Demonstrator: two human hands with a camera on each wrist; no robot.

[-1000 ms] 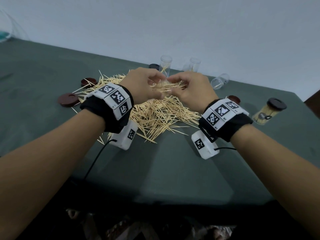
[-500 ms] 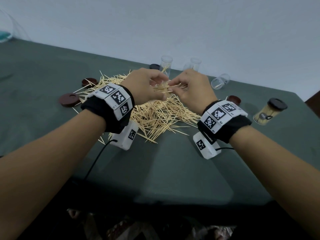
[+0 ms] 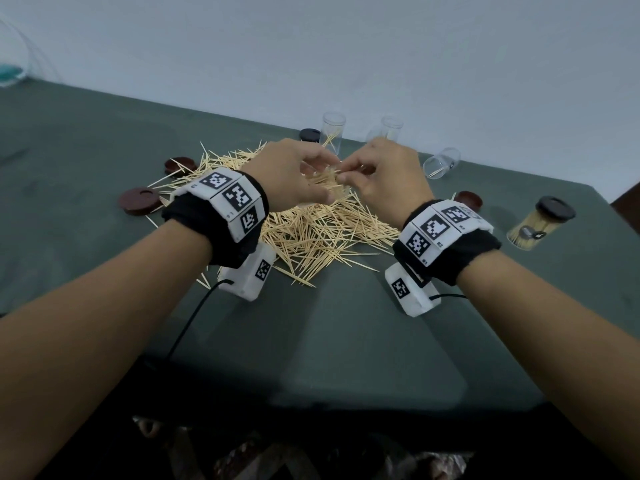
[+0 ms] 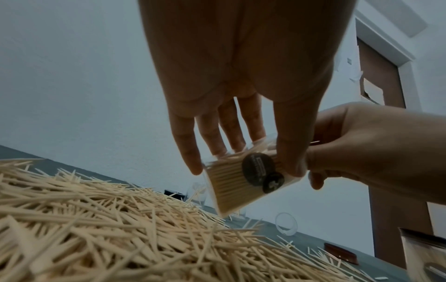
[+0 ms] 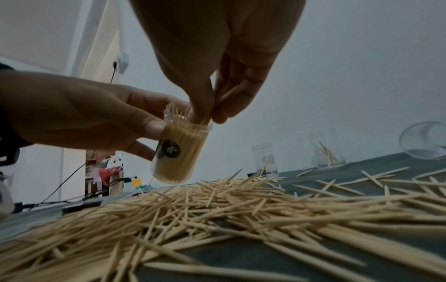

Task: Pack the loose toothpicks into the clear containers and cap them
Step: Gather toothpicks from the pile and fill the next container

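Gripping nearly full container point(image 5: 177, 150) upright in left hand point(image 5: 79, 114), right hand point(image 5: 212, 76) pinching toothpicks point(image 5: 223, 99) lengthwise just above its mouth.

The toothpicks point(image 3: 311, 233) look like pale, matt wood with a dry, slightly rough grain. The container point(image 5: 177, 150) in the left hand point(image 3: 287, 178) is clear, glossy plastic with a dark printed sticker point(image 5: 169, 150). At 12 o'clock from the heap stand more clear containers point(image 3: 333, 131), smooth and shiny. The loose caps point(image 3: 138, 200) at 9 o'clock look like dark brown plastic with a dull sheen. The table cover point(image 3: 311, 341) is matt grey-green cloth. The wristbands point(image 3: 221, 220) are black fabric bearing smooth white plastic blocks.
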